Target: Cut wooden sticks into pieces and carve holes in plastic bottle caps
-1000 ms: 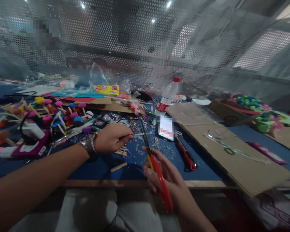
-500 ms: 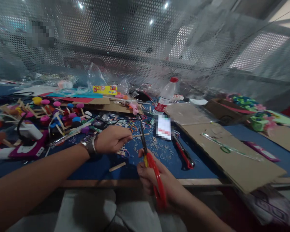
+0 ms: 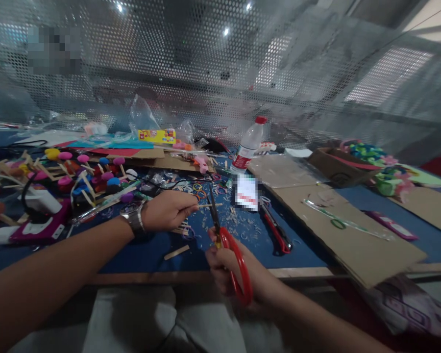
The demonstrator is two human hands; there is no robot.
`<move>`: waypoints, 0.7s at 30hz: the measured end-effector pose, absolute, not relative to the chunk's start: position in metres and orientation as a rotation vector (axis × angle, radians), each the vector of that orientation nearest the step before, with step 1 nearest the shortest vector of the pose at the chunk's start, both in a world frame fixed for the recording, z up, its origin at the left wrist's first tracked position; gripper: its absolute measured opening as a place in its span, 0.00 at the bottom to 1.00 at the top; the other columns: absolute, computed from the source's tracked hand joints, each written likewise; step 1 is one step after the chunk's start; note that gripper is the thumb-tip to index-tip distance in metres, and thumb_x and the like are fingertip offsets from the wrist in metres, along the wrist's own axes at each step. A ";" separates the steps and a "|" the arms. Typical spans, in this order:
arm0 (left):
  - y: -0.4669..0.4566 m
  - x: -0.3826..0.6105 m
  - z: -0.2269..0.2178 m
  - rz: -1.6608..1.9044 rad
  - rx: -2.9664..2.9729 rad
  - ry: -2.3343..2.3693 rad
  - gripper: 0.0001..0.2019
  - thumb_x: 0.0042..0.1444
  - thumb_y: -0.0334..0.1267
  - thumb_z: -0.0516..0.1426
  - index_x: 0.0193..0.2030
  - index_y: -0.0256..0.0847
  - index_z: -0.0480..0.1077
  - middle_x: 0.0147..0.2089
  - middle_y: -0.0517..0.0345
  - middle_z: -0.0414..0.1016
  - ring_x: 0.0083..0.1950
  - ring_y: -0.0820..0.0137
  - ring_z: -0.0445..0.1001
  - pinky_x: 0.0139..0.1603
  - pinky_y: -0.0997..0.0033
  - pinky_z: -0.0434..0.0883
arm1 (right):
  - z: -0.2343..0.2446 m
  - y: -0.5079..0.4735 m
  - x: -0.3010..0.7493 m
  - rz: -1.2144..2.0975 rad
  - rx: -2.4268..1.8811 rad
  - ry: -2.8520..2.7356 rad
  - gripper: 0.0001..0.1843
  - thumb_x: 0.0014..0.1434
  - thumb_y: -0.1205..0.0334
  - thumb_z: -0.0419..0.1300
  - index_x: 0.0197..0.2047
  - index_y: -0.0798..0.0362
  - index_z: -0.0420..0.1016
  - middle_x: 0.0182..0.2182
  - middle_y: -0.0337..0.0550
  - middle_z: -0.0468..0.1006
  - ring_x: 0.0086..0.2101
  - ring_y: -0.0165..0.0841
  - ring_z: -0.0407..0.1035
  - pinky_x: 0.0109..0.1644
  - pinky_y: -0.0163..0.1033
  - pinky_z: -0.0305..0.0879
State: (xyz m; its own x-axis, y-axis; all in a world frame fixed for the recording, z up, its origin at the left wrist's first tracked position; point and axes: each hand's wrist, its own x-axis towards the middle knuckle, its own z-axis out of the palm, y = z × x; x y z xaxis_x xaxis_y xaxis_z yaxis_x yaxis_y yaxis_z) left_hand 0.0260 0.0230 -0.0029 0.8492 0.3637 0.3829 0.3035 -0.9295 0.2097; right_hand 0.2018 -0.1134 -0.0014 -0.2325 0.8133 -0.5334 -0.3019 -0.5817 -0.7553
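Note:
My left hand point(image 3: 167, 211), a watch on its wrist, pinches a thin wooden stick point(image 3: 210, 205) that points right over the blue table top point(image 3: 147, 247). My right hand point(image 3: 228, 267) grips red-handled scissors point(image 3: 230, 250). Their dark blades point up and away and meet the stick near its free end. Small wood chips point(image 3: 244, 225) lie scattered on the blue surface just beyond the blades. A loose flat stick point(image 3: 176, 252) lies below my left hand.
A red utility knife point(image 3: 275, 230) and a blurred card lie right of the scissors. Cardboard sheets point(image 3: 338, 230) cover the right side. A water bottle point(image 3: 248, 145) stands behind. Colourful pom-pom sticks point(image 3: 84, 174), rubber bands and a white charger crowd the left. A perforated metal screen rises behind.
My right hand has pulled the scissors closer to me and to the left, closing the handles. The blades have come onto the stick. My left hand holds steady.

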 end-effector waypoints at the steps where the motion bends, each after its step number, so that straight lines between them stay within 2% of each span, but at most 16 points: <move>1: 0.023 0.026 -0.002 0.624 2.887 0.512 0.17 0.71 0.41 0.44 0.30 0.41 0.62 0.29 0.58 0.68 0.30 0.68 0.65 0.33 0.69 0.60 | -0.001 -0.114 0.202 1.903 -1.248 -0.664 0.32 0.38 0.58 0.66 0.44 0.43 0.53 0.14 0.18 0.57 0.13 0.20 0.43 0.15 0.27 0.39; 5: 0.021 0.025 0.003 0.571 2.892 0.489 0.18 0.71 0.41 0.43 0.30 0.41 0.62 0.29 0.58 0.68 0.30 0.68 0.65 0.33 0.69 0.59 | 0.003 -0.115 0.202 1.904 -1.192 -0.731 0.34 0.40 0.51 0.71 0.44 0.43 0.55 0.14 0.18 0.56 0.13 0.20 0.41 0.14 0.27 0.40; 7: 0.021 0.026 0.004 0.539 2.900 0.504 0.18 0.71 0.41 0.42 0.30 0.41 0.62 0.29 0.57 0.69 0.30 0.68 0.66 0.33 0.69 0.60 | 0.004 -0.116 0.201 1.889 -1.194 -0.735 0.35 0.39 0.53 0.72 0.44 0.43 0.55 0.14 0.18 0.57 0.14 0.19 0.42 0.14 0.26 0.40; 10: 0.020 0.026 0.004 0.520 2.923 0.560 0.19 0.72 0.43 0.41 0.31 0.41 0.62 0.30 0.56 0.70 0.30 0.68 0.67 0.34 0.69 0.61 | 0.005 -0.115 0.200 1.865 -1.238 -0.693 0.33 0.37 0.59 0.67 0.44 0.44 0.53 0.16 0.19 0.60 0.14 0.19 0.45 0.15 0.26 0.41; 14: 0.018 0.026 0.003 0.538 2.939 0.649 0.19 0.72 0.43 0.40 0.34 0.40 0.65 0.31 0.54 0.72 0.31 0.66 0.70 0.33 0.68 0.61 | 0.004 -0.112 0.200 1.831 -1.281 -0.718 0.30 0.36 0.61 0.60 0.43 0.44 0.52 0.17 0.20 0.62 0.13 0.19 0.46 0.15 0.26 0.40; 19: 0.012 0.031 0.004 0.476 3.046 0.770 0.16 0.71 0.44 0.44 0.43 0.39 0.69 0.39 0.51 0.78 0.40 0.63 0.76 0.38 0.67 0.65 | 0.004 -0.110 0.199 1.826 -1.285 -0.792 0.27 0.37 0.62 0.58 0.43 0.44 0.53 0.16 0.19 0.59 0.14 0.20 0.47 0.17 0.28 0.42; 21: 0.009 0.033 0.004 0.401 3.072 0.844 0.13 0.71 0.42 0.46 0.43 0.40 0.69 0.37 0.52 0.79 0.38 0.62 0.77 0.35 0.67 0.64 | 0.004 -0.110 0.197 1.837 -1.272 -0.807 0.27 0.38 0.62 0.57 0.43 0.45 0.53 0.16 0.19 0.60 0.13 0.19 0.46 0.17 0.28 0.43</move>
State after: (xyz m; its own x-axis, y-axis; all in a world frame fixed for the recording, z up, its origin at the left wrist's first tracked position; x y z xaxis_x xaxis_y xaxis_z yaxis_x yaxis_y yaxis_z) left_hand 0.0335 0.0094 0.0044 0.8309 0.4935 0.2571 0.5109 -0.8597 -0.0009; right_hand 0.1975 -0.1100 0.0037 -0.2276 0.8487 -0.4774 -0.2227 -0.5226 -0.8230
